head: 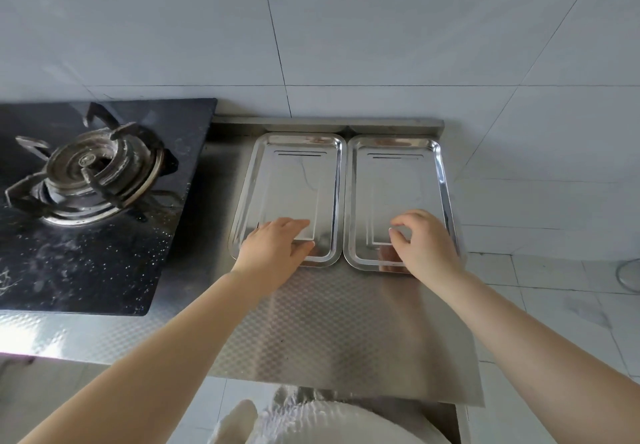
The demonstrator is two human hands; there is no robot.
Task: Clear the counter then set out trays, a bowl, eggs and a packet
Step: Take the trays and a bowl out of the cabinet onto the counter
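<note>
two steel trays flat on the counter (311,322) at the back, side by side and almost touching, just right of the gas burner (90,173): left tray (291,180) under the left hand (277,248), fingers together and flat on its near end, right tray (394,184) under the right hand (426,244), fingers curled and slightly spread over its near end, seemingly not pinching the rim. best squared up with light, even pushes from the near ends, kept parallel, rims not overlapping. long axes running from the near edge toward the tiled wall (381,45), slotted ends farthest away.
</note>
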